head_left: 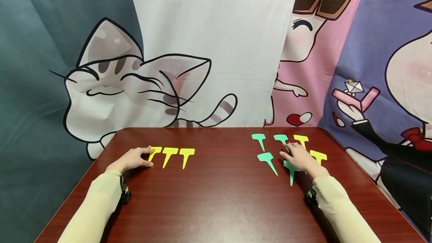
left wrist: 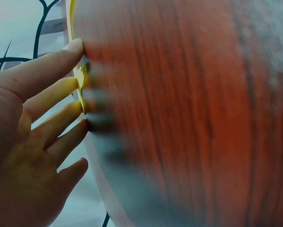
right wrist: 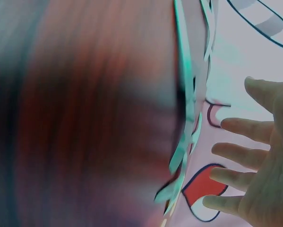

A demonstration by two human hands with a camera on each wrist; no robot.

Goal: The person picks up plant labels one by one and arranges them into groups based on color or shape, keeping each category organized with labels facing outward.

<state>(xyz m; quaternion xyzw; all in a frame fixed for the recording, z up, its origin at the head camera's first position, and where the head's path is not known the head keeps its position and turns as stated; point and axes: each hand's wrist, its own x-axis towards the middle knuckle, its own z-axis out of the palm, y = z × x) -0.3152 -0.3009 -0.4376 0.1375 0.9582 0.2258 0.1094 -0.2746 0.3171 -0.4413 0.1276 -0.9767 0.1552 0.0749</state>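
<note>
Three yellow T-shaped plant labels lie in a row on the left of the table. My left hand [head_left: 134, 158] touches the leftmost yellow label [head_left: 156, 149] with its fingers spread; in the left wrist view that label [left wrist: 82, 92] shows edge-on at the fingertips. Beside it lie the middle yellow label [head_left: 170, 151] and the right one [head_left: 187, 152]. On the right, my right hand [head_left: 300, 156] hovers over several green and yellow labels, partly covering a green label [head_left: 291, 166] and another green label [head_left: 281, 137]. In the right wrist view its fingers [right wrist: 240, 153] are spread and hold nothing.
Two more green labels, one at the back [head_left: 258, 137] and one nearer [head_left: 265, 156], lie left of my right hand. Yellow labels lie behind it [head_left: 301, 137] and to its right [head_left: 318, 155]. A cartoon-printed cloth [head_left: 216, 29] hangs behind the dark red wooden table [head_left: 216, 198].
</note>
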